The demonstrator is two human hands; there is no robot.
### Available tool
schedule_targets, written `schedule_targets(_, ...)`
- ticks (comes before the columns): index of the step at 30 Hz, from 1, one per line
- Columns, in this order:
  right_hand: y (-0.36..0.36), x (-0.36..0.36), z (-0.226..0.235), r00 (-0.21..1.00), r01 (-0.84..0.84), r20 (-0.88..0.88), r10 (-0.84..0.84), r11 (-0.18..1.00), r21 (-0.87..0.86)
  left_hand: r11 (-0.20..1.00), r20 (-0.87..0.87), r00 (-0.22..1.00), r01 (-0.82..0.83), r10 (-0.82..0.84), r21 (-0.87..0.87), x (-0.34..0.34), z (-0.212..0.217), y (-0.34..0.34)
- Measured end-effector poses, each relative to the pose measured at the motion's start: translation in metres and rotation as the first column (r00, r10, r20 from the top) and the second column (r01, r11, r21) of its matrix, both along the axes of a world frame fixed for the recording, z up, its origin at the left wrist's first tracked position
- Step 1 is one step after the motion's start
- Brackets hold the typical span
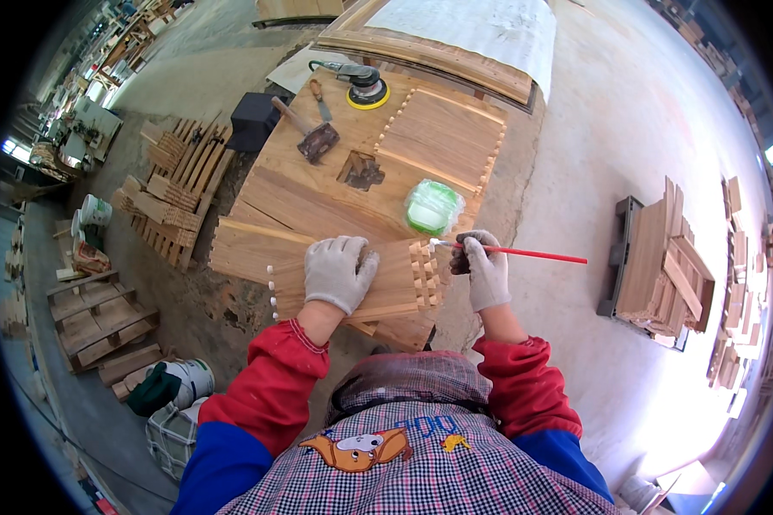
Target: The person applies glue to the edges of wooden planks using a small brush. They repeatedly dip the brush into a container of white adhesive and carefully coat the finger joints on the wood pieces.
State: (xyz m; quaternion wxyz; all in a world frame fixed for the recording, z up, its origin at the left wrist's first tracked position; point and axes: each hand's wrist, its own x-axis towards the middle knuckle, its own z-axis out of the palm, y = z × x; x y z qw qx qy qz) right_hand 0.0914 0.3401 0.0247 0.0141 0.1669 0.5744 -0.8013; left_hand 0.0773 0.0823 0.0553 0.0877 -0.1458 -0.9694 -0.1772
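My left hand [339, 272], in a grey work glove, lies flat on a wooden panel [395, 287] with finger-joint teeth cut along its right end. My right hand [485, 270], also gloved, grips a thin red-handled brush [532, 253]; its bristle tip sits at the panel's jointed end, near the top corner. The panel lies across the near edge of a wooden worktop [318, 206]. A green and white container wrapped in clear plastic [432, 207] stands just beyond the brush tip.
On the worktop lie another jointed panel [442, 133], a yellow-rimmed orbital sander [365, 87], a wide scraper [313, 137] and a small putty knife [320, 100]. Wood offcuts are stacked at left [176, 184] and on a pallet at right [661, 266]. Buckets [185, 382] sit lower left.
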Motion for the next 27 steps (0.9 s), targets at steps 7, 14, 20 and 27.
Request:
schedule_targets(7,0.002,-0.002,0.012,0.994,-0.107,0.028,0.105,0.991,0.080,1.000,0.008,1.000,0.001,-0.001,0.001,-0.001,-0.003,0.000)
schedule_targets(14,-0.002,0.013,0.001,0.998,-0.063,0.006,0.063,0.994,0.084,1.000,-0.020,1.000,0.001,-0.001,0.002,-0.001,-0.003,0.001)
schedule_targets(20,0.002,0.008,0.003,1.000,0.007,-0.031,-0.006,1.000,0.029,1.000,-0.059,0.998,0.003,-0.002,0.017,-0.001,-0.005,0.000)
schedule_targets(27,0.004,0.021,-0.007,0.999,0.029,-0.021,-0.031,0.997,-0.072,1.000,-0.048,0.999,0.005,-0.004,0.020,-0.001,-0.005,0.000)
